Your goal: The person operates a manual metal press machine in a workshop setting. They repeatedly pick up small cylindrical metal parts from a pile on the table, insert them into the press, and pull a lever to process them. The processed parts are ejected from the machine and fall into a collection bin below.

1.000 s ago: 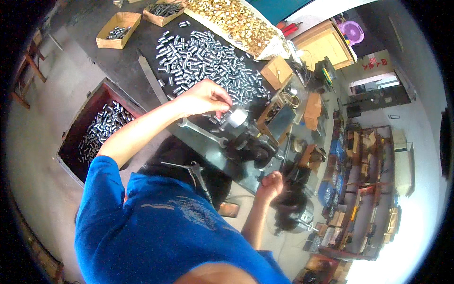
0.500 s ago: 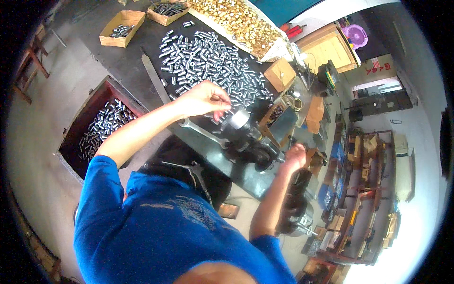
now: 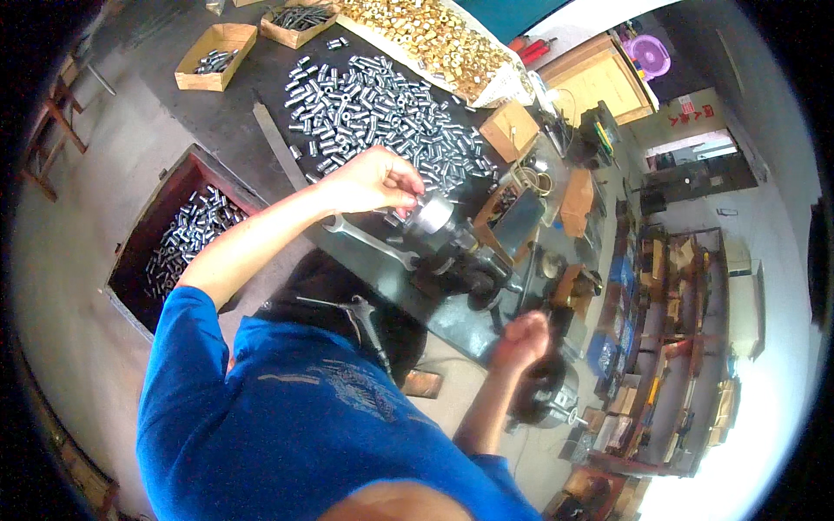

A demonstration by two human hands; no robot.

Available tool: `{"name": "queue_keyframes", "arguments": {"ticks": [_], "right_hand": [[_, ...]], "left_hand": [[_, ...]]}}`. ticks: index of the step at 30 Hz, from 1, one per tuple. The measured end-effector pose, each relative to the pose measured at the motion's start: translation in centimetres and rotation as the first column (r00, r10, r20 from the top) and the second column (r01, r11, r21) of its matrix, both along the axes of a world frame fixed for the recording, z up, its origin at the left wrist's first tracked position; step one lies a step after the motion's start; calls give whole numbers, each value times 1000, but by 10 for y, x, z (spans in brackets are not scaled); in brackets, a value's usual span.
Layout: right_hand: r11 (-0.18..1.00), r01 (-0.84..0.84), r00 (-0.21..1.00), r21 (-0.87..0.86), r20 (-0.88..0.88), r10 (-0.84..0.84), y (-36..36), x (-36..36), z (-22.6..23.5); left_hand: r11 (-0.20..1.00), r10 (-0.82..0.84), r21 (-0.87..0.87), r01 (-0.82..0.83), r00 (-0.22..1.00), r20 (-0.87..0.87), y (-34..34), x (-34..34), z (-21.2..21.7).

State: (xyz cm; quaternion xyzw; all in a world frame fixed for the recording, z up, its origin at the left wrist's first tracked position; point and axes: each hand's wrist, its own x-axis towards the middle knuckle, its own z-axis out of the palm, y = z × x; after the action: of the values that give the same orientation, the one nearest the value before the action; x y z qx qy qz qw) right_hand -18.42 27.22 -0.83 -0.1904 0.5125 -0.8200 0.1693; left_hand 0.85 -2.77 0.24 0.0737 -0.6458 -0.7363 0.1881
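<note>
My left hand (image 3: 389, 184) is closed in a pinch at the front of a round metal chuck (image 3: 429, 214). Whatever its fingertips hold is hidden. The chuck belongs to a small dark bench machine (image 3: 460, 269) on the black workbench. To the right of that machine, close to the bench's near edge, is my right hand (image 3: 524, 337). Its fingers look curled but are smeared by motion, and whether they grip anything cannot be made out. An open-end wrench (image 3: 372, 241) lies on the bench just below my left hand. Beyond it spreads a large heap of short silver metal sleeves (image 3: 382, 113).
A deep box (image 3: 193, 165) of silver parts stands at the left. Brass-coloured nuts (image 3: 434, 43) lie on a sheet at the back, beside small cardboard trays (image 3: 217, 54). A flat bar (image 3: 278, 146) lies left of the heap. An air blow gun (image 3: 367, 326) rests by my lap.
My right hand has moved down and toward me, away from the machine's right end. My left hand stays at the chuck, nearly unmoved. The view has shifted slightly.
</note>
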Motion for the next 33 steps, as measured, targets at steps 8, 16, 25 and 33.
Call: {"name": "queue_keyframes", "arguments": {"ticks": [8, 16, 25, 33], "right_hand": [[982, 186, 982, 37, -24, -185, -63, -65, 15], [939, 295, 955, 178, -43, -293, -78, -80, -23], [981, 175, 980, -87, -77, -181, -46, -52, 16], [981, 187, 979, 43, 72, -189, 2, 7, -37]], "left_hand": [[993, 40, -106, -44, 998, -44, 5, -2, 4], [986, 54, -160, -57, 998, -28, 6, -2, 4], [973, 58, -222, -58, 998, -8, 4, -3, 1], [994, 44, -100, -45, 999, -10, 1, 0, 0]]}}
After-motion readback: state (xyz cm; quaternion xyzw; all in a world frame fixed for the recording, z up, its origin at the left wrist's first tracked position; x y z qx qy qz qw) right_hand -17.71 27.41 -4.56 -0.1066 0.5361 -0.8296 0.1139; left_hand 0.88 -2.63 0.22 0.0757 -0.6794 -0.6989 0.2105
